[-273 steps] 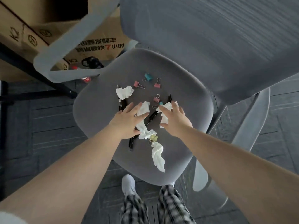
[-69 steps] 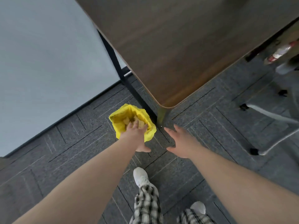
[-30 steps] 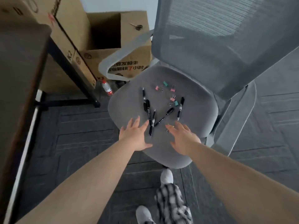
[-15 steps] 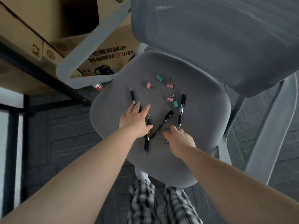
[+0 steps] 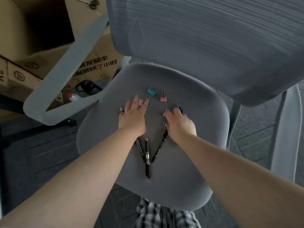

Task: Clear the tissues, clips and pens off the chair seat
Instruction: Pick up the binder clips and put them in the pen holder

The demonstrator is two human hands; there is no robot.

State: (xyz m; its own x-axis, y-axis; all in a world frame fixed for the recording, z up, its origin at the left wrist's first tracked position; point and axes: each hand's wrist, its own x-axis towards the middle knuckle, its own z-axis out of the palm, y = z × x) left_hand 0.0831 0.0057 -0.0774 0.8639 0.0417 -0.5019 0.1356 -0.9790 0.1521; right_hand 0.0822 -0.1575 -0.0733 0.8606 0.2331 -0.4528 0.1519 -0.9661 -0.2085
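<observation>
no tissues anywhere on the chair seat (image 5: 189, 170) now, so that share of the clearing looks finished. clips and pens remaining: a teal clip (image 5: 151, 92) and a pink clip (image 5: 163, 98) at the far middle of the seat, another pink clip (image 5: 140, 102) half hidden under the left fingers, more small clips by the right fingers. three black pens (image 5: 147, 155) fanned out on the near part of the seat, converging toward the near edge, plus pen ends showing by each hand at the far side. roughly a third done, by judgement, with clips and pens both still to lift.

left hand (image 5: 133, 118) flat and spread, fingers reaching over the pink clip, gripping nothing visible. right hand (image 5: 179, 125) curled, fingertips gathering at a small clip (image 5: 166, 112); whether actually pinched, cannot tell.

printed on the cardboard box (image 5: 98, 66) at the left: chinese characters in black with a red "7", reading partly "7小时". "k2" on a box at the left edge, cropped.
</observation>
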